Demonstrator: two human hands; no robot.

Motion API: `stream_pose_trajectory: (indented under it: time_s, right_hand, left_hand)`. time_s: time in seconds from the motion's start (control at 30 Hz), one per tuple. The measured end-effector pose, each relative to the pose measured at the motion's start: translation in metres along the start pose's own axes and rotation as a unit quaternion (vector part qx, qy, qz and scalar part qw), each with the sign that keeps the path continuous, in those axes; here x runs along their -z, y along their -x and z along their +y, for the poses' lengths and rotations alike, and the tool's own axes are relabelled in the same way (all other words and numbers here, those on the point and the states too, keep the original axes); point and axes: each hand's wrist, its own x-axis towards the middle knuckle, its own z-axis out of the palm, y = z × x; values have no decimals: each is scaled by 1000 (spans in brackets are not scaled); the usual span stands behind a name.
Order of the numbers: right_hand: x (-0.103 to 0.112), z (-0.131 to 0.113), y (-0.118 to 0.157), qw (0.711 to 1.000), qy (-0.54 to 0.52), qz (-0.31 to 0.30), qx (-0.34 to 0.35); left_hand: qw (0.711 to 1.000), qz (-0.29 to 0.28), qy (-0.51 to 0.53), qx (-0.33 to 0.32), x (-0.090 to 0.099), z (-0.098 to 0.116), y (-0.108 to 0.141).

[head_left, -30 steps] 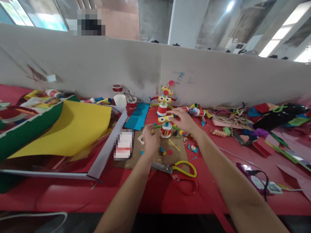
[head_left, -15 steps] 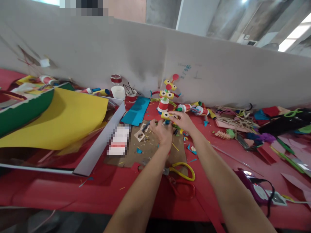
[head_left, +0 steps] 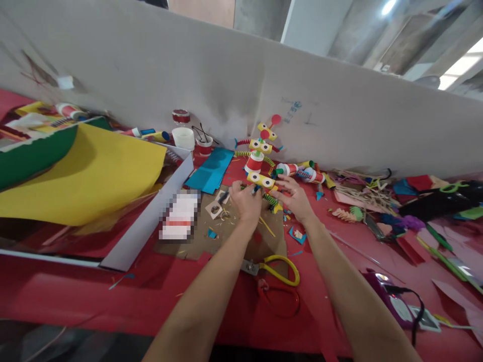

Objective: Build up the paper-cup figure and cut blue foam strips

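A yellow paper tube with two round eyes (head_left: 261,181) sits between my hands, above a small figure with a green coiled arm (head_left: 270,200). My left hand (head_left: 246,201) has its fingers curled in just below the tube; what they grip is hidden. At the tube's right end, my right hand (head_left: 293,197) is spread, fingers apart. Behind them a finished-looking figure with a red and white cup body (head_left: 254,163) and an eyed tube head (head_left: 260,146) stands against the wall. Under my hands lies a brown board (head_left: 241,240) strewn with paper scraps.
Yellow-handled scissors (head_left: 279,269) and a red-handled pair (head_left: 279,301) lie near the front. Blue paper sheets (head_left: 212,171) and a white-edged box (head_left: 151,216) are at left. Sticks (head_left: 370,190), a black bag (head_left: 437,202) and a purple device (head_left: 392,299) lie at right.
My right hand has opened and moved off the eyed tube, slightly right and down. More of the tube now shows. The whole view has shifted slightly.
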Motion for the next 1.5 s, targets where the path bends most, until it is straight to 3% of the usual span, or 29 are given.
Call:
stream_pose_trajectory:
  time_s: [0.27,0.77,1.23,1.5]
  right_hand:
    - [-12,8,-10,992,87,-58,64]
    - [-25,7,-5,989,118,-15,92]
    - [-33,1,-3,995,88,-12,48]
    - [-25,12,-4,982,142,-27,124]
  left_hand:
    - [996,-44,-41,-70,11,-3,-2]
    - [994,-68,-45,-68,6,-8,-6]
    - [996,-68,-31,-56,8,-8,-5]
    - [997,-56,-24,-54,5,-8,-4]
